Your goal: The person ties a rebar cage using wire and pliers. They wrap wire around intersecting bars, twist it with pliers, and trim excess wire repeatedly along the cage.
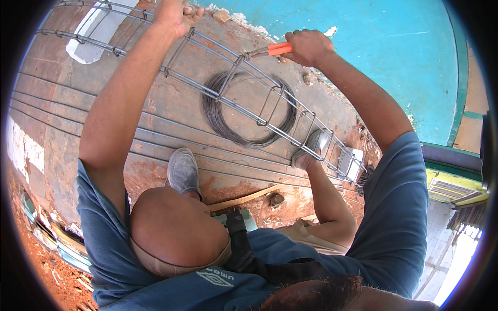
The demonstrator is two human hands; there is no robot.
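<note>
A long steel rebar cage [207,88] runs slantwise from the upper left to the lower right, its bars joined by square stirrups. My left hand [176,18] is closed on the cage's far bar, fingers curled, at the upper middle. In my right hand [309,47] is a pair of pincers [280,48] with orange handles. The pincers' jaws meet the far bar at a stirrup corner; the tie there is too small to make out. Under the cage lies a coil of thin dark wire [211,115], resting on the ground between the cage's middle and my feet.
Several loose steel rods [171,139] lie along the concrete floor [62,62], nearer me than the cage. A pale block [350,161] sits under its right end, and a whitish slab [83,46] under its left. A turquoise surface [373,52] borders the far side. My shoes [183,171] flank the coil.
</note>
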